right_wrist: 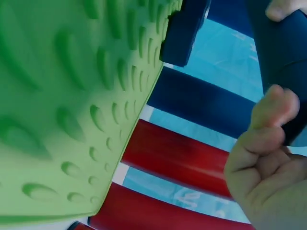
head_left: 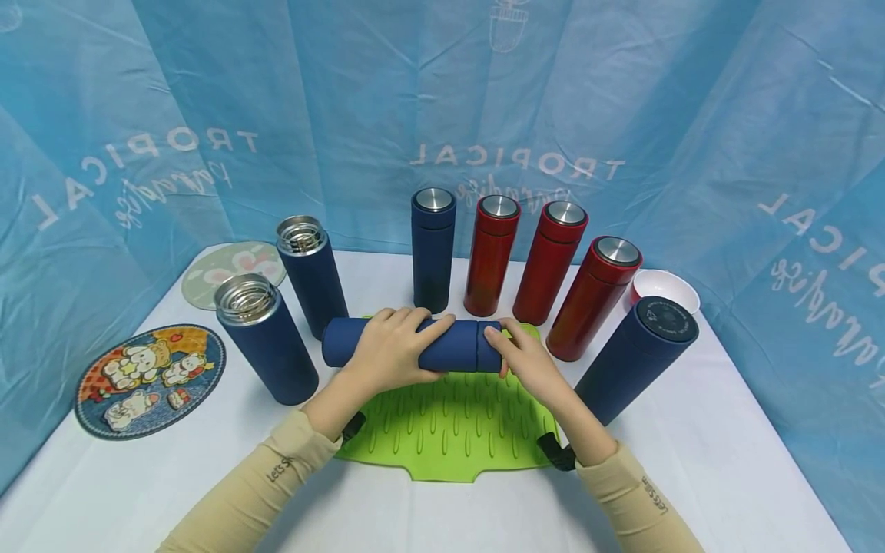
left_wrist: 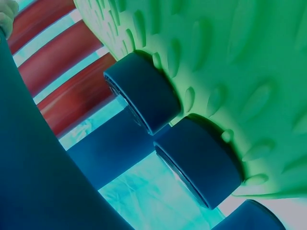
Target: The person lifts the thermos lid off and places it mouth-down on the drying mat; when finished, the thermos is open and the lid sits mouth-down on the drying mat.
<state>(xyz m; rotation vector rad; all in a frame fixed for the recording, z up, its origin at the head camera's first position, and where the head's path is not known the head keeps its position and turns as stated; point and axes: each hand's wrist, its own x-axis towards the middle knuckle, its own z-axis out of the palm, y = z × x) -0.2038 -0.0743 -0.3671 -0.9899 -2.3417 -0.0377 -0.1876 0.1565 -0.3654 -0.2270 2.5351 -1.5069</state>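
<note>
A navy blue vacuum flask (head_left: 452, 347) lies level above a green ridged mat (head_left: 449, 438) in the head view. My left hand (head_left: 390, 347) grips its body from above, thumb toward the lid. At the other end my right hand (head_left: 531, 365) holds the lid with curled fingers. Two loose blue lids rest on the mat, a nearer lid (left_wrist: 201, 160) and a farther lid (left_wrist: 144, 91) in the left wrist view; the flask and hands hide them in the head view. To the left stand two lidless blue flasks, a front flask (head_left: 266, 346) and a back flask (head_left: 314, 276).
Behind the mat stand a lidded blue flask (head_left: 433, 253) and several red flasks (head_left: 546, 269). Another blue flask (head_left: 632, 365), topped by a black printed disc, stands right, near a bowl (head_left: 667, 288). An oval cartoon placemat (head_left: 152, 376) and a pale green placemat (head_left: 231, 269) lie left.
</note>
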